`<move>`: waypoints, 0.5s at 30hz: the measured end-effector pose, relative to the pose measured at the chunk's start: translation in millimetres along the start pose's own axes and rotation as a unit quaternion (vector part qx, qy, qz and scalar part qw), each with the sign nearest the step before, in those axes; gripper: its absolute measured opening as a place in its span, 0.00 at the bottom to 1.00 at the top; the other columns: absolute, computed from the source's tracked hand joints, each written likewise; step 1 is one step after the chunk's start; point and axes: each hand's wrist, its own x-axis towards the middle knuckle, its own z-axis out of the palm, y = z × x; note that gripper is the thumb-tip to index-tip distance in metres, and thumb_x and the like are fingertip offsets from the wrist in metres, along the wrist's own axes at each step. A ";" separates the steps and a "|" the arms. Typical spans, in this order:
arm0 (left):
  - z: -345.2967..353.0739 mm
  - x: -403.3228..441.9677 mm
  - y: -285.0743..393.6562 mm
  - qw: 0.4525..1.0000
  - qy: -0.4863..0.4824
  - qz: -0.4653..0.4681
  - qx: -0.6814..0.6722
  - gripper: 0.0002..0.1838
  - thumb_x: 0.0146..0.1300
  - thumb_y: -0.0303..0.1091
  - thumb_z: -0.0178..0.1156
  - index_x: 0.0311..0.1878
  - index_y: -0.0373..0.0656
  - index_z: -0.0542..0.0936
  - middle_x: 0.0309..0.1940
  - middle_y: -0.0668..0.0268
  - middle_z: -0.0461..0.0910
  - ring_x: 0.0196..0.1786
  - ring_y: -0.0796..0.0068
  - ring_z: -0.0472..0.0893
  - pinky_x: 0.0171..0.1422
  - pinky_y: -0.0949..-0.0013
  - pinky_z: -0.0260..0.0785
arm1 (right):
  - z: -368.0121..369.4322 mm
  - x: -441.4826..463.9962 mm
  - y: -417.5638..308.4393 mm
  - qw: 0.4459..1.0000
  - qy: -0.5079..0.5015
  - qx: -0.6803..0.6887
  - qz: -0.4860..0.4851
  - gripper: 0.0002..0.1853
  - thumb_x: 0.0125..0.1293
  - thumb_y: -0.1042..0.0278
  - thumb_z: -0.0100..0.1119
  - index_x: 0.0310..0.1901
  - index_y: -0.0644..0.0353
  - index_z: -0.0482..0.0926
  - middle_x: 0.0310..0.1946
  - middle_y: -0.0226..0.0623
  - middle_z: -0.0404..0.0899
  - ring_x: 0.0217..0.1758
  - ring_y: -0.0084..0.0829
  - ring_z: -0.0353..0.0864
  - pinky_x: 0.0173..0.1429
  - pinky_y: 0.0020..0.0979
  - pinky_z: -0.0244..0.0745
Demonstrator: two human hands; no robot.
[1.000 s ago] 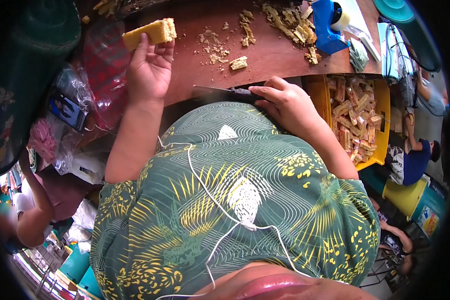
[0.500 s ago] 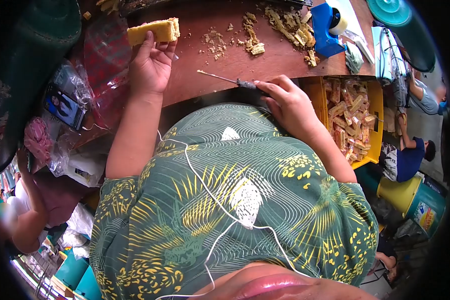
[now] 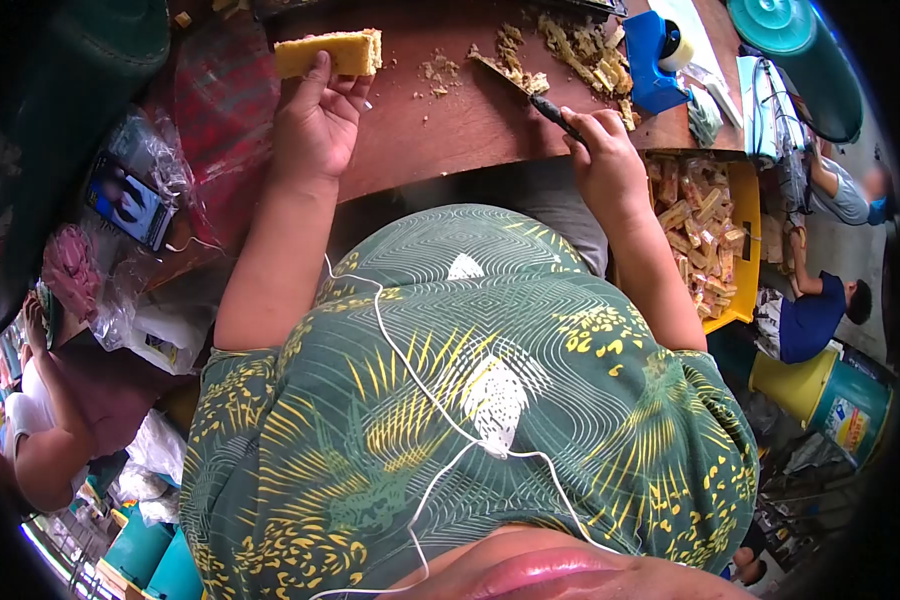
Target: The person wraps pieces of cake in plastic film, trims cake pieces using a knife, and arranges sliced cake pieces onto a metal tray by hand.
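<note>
My left hand (image 3: 315, 125) is closed on a rectangular yellow slice of layered cake (image 3: 328, 54), held up above the left part of the table. Its thumb lies on the near side of the slice. My right hand (image 3: 610, 160) grips the dark handle of a knife (image 3: 553, 113). The thin blade points up and left, and its tip reaches the cake scraps (image 3: 515, 72) on the tabletop. Whether the blade touches the wood cannot be told.
More cake trimmings (image 3: 590, 60) lie beside a blue tape dispenser (image 3: 655, 65). A yellow crate (image 3: 748, 240) of wrapped cake pieces stands at my right. A phone (image 3: 128, 203) and plastic bags are on the left. The brown table (image 3: 410, 150) spans the front. Other people sit on both sides.
My right hand has moved up and right, swinging the knife from beside the table edge over the scraps. My left hand has shifted slightly right, still holding the cake slice.
</note>
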 end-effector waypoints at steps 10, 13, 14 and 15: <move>-3.6 0.0 0.4 1.000 -0.002 -0.015 0.006 0.16 0.75 0.33 0.64 0.63 0.46 0.77 0.60 0.61 0.80 0.65 0.64 0.80 0.70 0.58 0.78 | -1.2 -13.8 -12.2 0.999 -0.019 0.015 -0.045 0.20 0.66 0.77 0.64 0.58 0.48 0.84 0.48 0.39 0.79 0.48 0.47 0.84 0.49 0.44 0.82; -0.1 -0.5 0.8 1.000 -0.002 -0.012 -0.002 0.16 0.75 0.33 0.64 0.63 0.47 0.77 0.60 0.62 0.81 0.65 0.64 0.80 0.70 0.57 0.78 | -3.7 -7.7 -6.4 1.000 -0.016 -0.005 -0.006 0.22 0.64 0.78 0.66 0.59 0.47 0.84 0.47 0.39 0.79 0.45 0.47 0.85 0.48 0.44 0.82; 2.9 -1.4 0.1 1.000 -0.003 -0.008 -0.005 0.16 0.75 0.33 0.64 0.63 0.47 0.77 0.59 0.62 0.81 0.64 0.64 0.80 0.70 0.57 0.78 | -6.2 -8.0 -10.1 0.999 -0.015 0.003 -0.033 0.22 0.64 0.78 0.66 0.58 0.47 0.85 0.47 0.39 0.79 0.45 0.46 0.85 0.47 0.44 0.82; 2.8 -2.9 0.8 1.000 -0.003 -0.005 -0.008 0.16 0.75 0.32 0.64 0.63 0.47 0.77 0.59 0.62 0.81 0.64 0.64 0.81 0.70 0.56 0.78 | -8.3 -13.2 -18.6 0.998 -0.016 0.012 -0.060 0.22 0.63 0.78 0.67 0.58 0.47 0.85 0.47 0.39 0.79 0.45 0.46 0.85 0.47 0.43 0.82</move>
